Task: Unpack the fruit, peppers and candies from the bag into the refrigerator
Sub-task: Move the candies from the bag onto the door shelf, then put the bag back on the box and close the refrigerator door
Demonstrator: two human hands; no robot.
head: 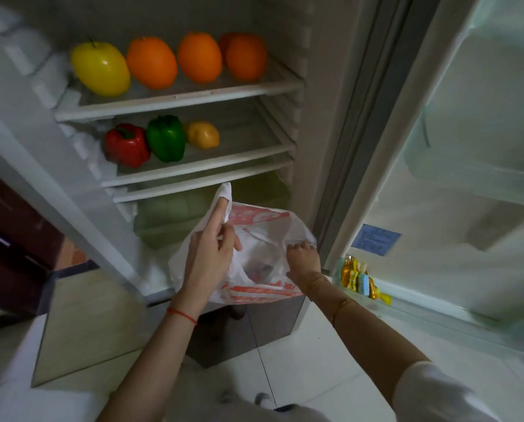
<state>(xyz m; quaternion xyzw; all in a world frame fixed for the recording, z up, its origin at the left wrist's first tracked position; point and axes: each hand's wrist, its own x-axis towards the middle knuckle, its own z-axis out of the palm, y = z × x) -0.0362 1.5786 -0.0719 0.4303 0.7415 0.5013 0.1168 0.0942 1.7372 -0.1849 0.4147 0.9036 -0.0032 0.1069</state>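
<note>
A white plastic bag [263, 226] with red print hangs open in front of the fridge's lower part. My left hand [212, 248] grips the bag's left handle, which sticks up past the fingers. My right hand [303, 257] pinches the bag's right rim. A yellow apple [100, 68] and several oranges [199, 57] lie on the top shelf. A red pepper [126, 144], a green pepper [166, 138] and a small yellow fruit [203, 134] sit on the shelf below. Wrapped candies [358, 278] lie in the bottom door rack. The bag's contents are blurred.
The fridge door [467, 147] stands open on the right, with its upper racks showing nothing. A greenish crisper drawer [175, 214] sits behind the bag. A dark cabinet [7, 239] stands at the left, and white floor tiles [315, 360] lie below.
</note>
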